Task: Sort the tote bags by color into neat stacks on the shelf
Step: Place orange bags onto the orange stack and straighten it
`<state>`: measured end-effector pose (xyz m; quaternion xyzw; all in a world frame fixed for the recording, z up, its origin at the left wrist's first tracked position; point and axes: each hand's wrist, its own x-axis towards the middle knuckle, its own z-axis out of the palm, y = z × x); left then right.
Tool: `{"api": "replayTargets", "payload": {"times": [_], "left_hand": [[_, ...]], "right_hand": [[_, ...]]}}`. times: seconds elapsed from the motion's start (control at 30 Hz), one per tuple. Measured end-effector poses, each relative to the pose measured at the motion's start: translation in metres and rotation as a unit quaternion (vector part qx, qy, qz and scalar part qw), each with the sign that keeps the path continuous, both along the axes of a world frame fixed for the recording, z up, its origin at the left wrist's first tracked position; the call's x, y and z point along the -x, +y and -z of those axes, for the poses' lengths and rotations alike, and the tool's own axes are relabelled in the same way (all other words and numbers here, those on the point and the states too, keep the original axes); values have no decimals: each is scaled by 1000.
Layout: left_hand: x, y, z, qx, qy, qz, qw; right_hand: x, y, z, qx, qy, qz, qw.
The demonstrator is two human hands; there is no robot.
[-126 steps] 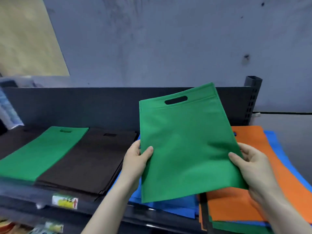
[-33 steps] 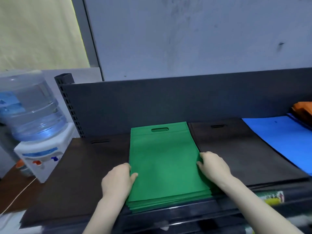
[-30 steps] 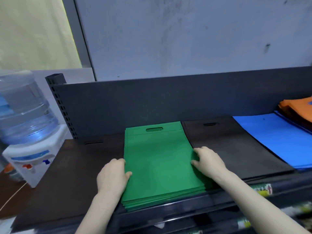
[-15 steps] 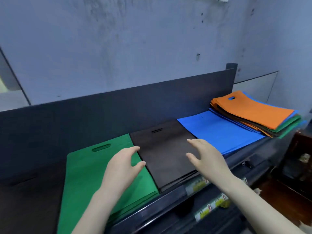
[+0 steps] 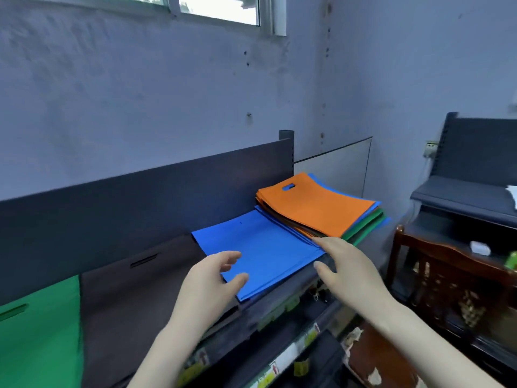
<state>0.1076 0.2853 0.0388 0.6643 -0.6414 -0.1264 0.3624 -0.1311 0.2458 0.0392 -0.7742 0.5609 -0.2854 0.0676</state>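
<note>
1. Since the earlier frames both hands have left the green stack (image 5: 39, 340) and moved right along the shelf (image 5: 279, 312).
2. The left hand (image 5: 209, 287) hovers empty, fingers spread, over the near corner of the blue stack (image 5: 260, 247).
3. The right hand (image 5: 347, 270), also loose and empty, reaches toward the mixed pile topped by an orange bag (image 5: 316, 205).
4. A dark stack (image 5: 134, 292) lies between green and blue.

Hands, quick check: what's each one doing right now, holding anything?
Left hand: open, empty, over the blue bags.
Right hand: open, empty, fingertips at the mixed pile; whether they touch it cannot be told.
</note>
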Motion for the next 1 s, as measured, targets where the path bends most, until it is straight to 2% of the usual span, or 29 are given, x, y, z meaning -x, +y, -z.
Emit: {"api": "replayTargets", "payload": {"times": [0.23,0.4,0.63,1.0], "left_hand": [[92,-56,10,-29,18,19,999],[126,-98,11,-42,25,19,999],[138,-165,29,-67,52,0,996],[123,-254,32,-68,43,-60,995]], "right_hand": [[88,-57,-7,-8,-2,22,1000],[122,-102,-8,-17,-9,35,999],[146,-152,29,-59,-23,42,997],[145,-280,8,-41,22,45,998]]}}
